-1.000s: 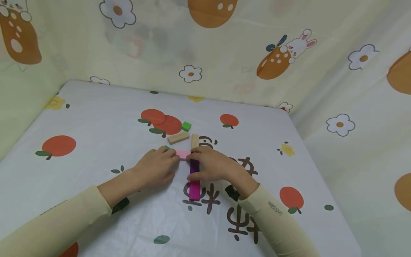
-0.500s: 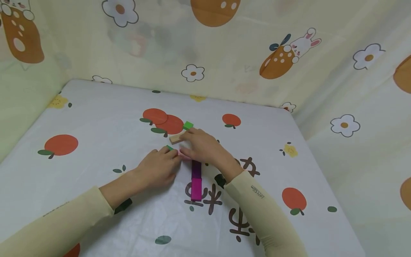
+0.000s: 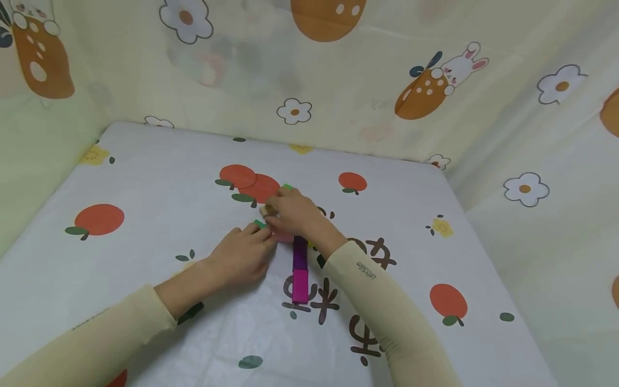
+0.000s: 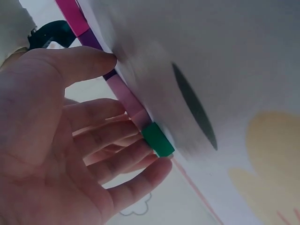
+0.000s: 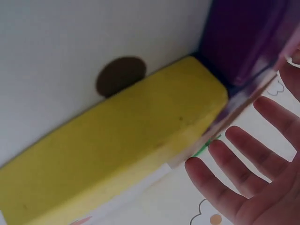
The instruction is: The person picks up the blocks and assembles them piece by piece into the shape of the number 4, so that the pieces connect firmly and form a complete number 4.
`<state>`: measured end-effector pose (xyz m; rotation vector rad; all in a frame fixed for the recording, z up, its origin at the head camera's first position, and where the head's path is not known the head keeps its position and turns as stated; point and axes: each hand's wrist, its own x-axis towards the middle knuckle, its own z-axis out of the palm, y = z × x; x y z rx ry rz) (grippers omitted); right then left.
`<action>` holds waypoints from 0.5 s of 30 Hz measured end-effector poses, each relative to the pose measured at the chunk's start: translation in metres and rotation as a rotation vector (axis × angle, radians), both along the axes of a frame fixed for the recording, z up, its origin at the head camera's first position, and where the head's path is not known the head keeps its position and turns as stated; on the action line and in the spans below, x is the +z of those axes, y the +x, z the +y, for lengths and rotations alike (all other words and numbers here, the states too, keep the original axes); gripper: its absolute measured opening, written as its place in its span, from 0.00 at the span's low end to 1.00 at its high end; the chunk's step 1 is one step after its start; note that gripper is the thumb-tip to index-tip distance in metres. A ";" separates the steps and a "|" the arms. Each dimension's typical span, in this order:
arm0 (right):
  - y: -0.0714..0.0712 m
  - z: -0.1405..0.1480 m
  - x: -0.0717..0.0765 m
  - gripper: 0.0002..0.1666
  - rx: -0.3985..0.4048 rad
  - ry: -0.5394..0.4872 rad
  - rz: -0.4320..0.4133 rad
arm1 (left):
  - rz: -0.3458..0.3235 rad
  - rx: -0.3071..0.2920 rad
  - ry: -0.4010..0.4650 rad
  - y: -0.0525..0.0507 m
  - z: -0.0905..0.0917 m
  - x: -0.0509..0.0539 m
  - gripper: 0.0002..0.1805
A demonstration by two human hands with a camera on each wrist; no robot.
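My left hand (image 3: 242, 257) lies beside a row of coloured blocks in the head view, its fingers straight against a pink block (image 4: 124, 93) and a dark green block (image 4: 158, 139). Up and to the right, my right hand (image 3: 297, 215) has thumb and fingertips around a plain wooden block (image 3: 266, 210), whose left end pokes out. A purple block (image 3: 300, 253) and a magenta block (image 3: 300, 286) run in line toward me from the pink one. Close by in the right wrist view lies a yellow block (image 5: 126, 136). The second wooden block is mostly hidden by my right hand.
A light green cube (image 3: 287, 186) shows just beyond my right hand. Everything lies on a white tablecloth (image 3: 159, 161) printed with fruit and lettering. A patterned curtain (image 3: 242, 70) hangs behind the table's far edge.
My right hand has moved from the purple block and upright wooden block, up and left to the slanted wooden block, closing its thumb and fingers around it. My left hand has stayed in place.
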<state>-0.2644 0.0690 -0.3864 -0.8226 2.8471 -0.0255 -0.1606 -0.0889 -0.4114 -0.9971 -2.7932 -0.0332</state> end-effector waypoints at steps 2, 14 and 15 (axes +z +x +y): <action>-0.001 -0.001 -0.002 0.26 0.002 0.013 0.002 | 0.004 -0.001 -0.003 0.000 0.001 0.000 0.20; -0.008 -0.008 -0.006 0.19 0.073 -0.026 0.076 | -0.016 0.007 -0.005 0.000 0.001 0.000 0.19; -0.009 -0.008 -0.006 0.18 0.074 -0.030 0.077 | -0.022 0.008 -0.003 0.000 0.001 0.000 0.19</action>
